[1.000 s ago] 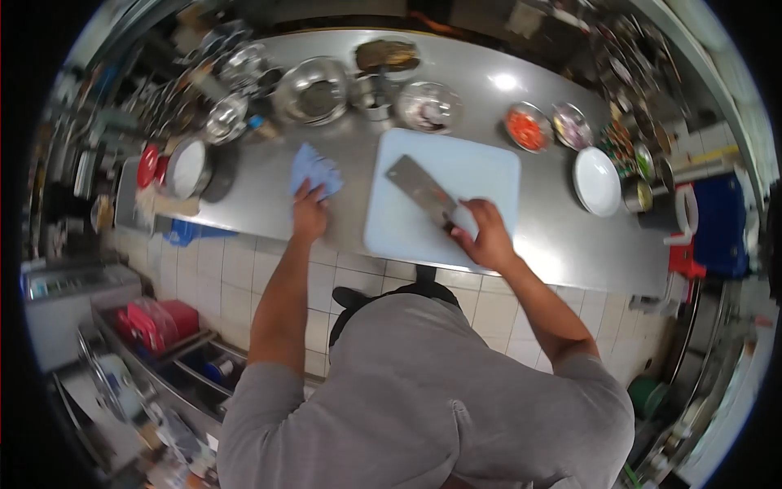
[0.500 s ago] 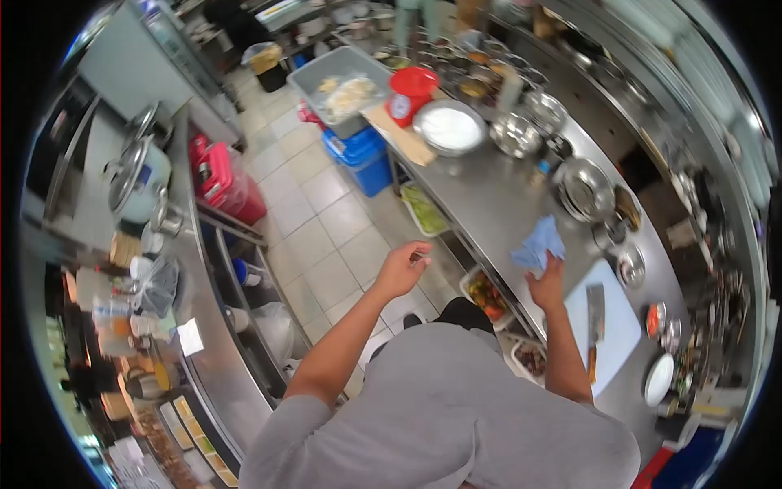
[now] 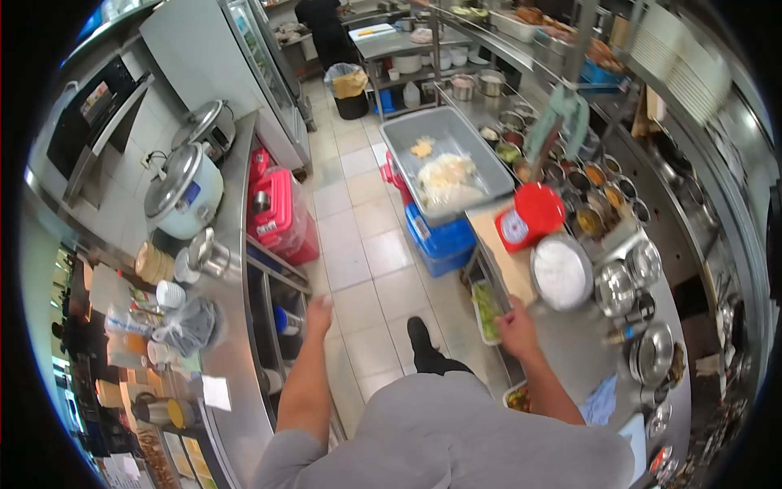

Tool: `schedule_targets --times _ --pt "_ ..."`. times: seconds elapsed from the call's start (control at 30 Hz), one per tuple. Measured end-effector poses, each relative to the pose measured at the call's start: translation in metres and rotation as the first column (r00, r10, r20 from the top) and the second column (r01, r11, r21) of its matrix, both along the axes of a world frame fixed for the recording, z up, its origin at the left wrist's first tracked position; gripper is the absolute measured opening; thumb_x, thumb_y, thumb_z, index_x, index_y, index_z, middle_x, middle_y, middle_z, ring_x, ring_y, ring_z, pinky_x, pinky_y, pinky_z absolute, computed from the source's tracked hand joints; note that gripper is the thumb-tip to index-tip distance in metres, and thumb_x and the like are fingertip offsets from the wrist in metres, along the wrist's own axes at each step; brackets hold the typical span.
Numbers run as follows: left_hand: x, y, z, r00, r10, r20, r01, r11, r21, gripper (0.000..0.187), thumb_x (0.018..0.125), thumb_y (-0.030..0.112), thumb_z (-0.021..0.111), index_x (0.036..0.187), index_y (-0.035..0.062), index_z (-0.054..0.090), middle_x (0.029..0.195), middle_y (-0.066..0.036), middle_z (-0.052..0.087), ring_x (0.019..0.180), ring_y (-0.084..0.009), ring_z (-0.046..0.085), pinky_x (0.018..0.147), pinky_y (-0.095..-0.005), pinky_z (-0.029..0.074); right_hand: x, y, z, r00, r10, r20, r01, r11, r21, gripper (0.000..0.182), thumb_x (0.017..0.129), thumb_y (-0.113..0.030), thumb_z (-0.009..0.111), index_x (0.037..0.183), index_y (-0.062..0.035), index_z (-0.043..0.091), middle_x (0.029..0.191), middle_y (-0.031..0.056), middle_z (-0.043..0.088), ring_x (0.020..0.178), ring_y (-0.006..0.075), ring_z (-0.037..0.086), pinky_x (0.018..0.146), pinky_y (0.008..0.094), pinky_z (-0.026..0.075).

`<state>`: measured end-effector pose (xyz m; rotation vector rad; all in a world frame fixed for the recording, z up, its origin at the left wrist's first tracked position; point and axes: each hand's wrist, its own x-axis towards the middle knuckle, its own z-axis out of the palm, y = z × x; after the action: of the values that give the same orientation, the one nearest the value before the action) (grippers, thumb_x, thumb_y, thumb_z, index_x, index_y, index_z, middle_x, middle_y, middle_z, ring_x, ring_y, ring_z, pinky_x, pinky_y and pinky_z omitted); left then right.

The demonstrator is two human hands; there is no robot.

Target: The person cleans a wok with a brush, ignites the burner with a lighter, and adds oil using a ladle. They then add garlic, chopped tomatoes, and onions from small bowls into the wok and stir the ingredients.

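Observation:
My right hand [image 3: 517, 328] hangs over the near edge of the steel counter, with nothing in it. Its fingers are half curled and the thumb stands apart. Closest to it are a tan board [image 3: 497, 253] and a steel bowl of white powder [image 3: 562, 273]. A red scale [image 3: 521, 224] sits on the board. Behind my right hand, a crumpled blue cloth [image 3: 601, 399] lies on the counter. My left hand [image 3: 319, 314] is over the aisle beside the left counter's shelves; its fingers are blurred and partly hidden, and I see nothing in it.
A large grey tub [image 3: 391, 134] with pale food stands at the counter's end, near a blue bin [image 3: 440, 244]. Red containers [image 3: 281, 212] and a rice cooker [image 3: 191, 191] line the left. The tiled aisle [image 3: 358, 285] runs ahead toward a person [image 3: 322, 33] in dark clothes.
My right hand has let go of the blue cloth and moved forward along the counter. My left hand has swung left and lower. The view has moved forward up the aisle; the cleaver has left the view.

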<state>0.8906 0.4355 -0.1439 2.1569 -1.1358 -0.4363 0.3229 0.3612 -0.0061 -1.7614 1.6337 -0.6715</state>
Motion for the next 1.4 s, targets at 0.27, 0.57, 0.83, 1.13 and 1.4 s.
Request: schedule_targets --times 0.27,0.57,0.83,1.13,1.4 --pt "0.052 0.243 -0.038 0.853 -0.522 0.02 0.156 0.291 0.944 0.03 0.092 0.018 0.064 0.116 0.0103 0.08 0.123 -0.021 0.076 0.109 -0.0325 0.076 0.093 -0.0469 0.06 0.278 -0.203 0.085 0.721 0.639 0.268 -0.664 0.748 0.002 0.064 0.097 -0.015 0.072 0.156 -0.0059 0.048 0.093 0.0149 0.073 0.08 0.0292 0.071 0.075 0.0418 0.056" --pt "0.13 -0.055 -0.109 0.964 -0.242 -0.111 0.229 0.542 0.809 0.039 0.097 0.023 0.06 0.13 0.004 0.071 0.131 -0.024 0.072 0.117 -0.0362 0.072 0.098 -0.0481 0.058 0.513 -0.378 0.119 0.302 0.948 0.098 -0.947 0.31 -0.081 0.068 0.096 -0.013 0.07 0.158 -0.0057 0.045 0.097 0.0115 0.073 0.083 0.0307 0.07 0.079 0.0441 0.056" --pt "0.337 -0.292 -0.1 0.958 -0.199 -0.208 0.288 0.641 0.712 0.05 0.101 0.027 0.057 0.142 -0.0016 0.063 0.138 -0.027 0.068 0.124 -0.0395 0.069 0.103 -0.0491 0.055 0.54 -0.565 0.078 0.763 0.639 0.099 -0.646 0.752 0.128 0.054 0.096 -0.018 0.072 0.148 -0.0086 0.059 0.107 0.0175 0.074 0.097 0.0356 0.073 0.088 0.0461 0.058" --pt "0.598 -0.935 0.065 0.861 -0.041 -0.507 -0.14 0.939 -0.315 0.036 0.104 0.022 0.068 0.134 0.0021 0.065 0.116 -0.011 0.073 0.095 -0.0185 0.067 0.084 -0.0345 0.055 0.49 -0.738 0.021 0.996 0.081 -0.022 -0.078 0.989 0.124 0.045 0.091 -0.015 0.075 0.134 -0.0047 0.068 0.098 0.0163 0.075 0.089 0.0322 0.073 0.082 0.0422 0.059" --pt "0.486 -1.105 0.107 0.787 -0.603 0.131 0.591 0.798 0.122 0.041 0.095 0.026 0.077 0.128 0.0031 0.07 0.116 -0.017 0.072 0.104 -0.0302 0.072 0.092 -0.0418 0.057 0.591 -0.968 0.016 0.958 -0.011 0.286 -0.019 0.995 0.102 0.041 0.093 -0.013 0.075 0.132 -0.0024 0.068 0.103 0.0206 0.074 0.091 0.0355 0.072 0.084 0.0441 0.058"
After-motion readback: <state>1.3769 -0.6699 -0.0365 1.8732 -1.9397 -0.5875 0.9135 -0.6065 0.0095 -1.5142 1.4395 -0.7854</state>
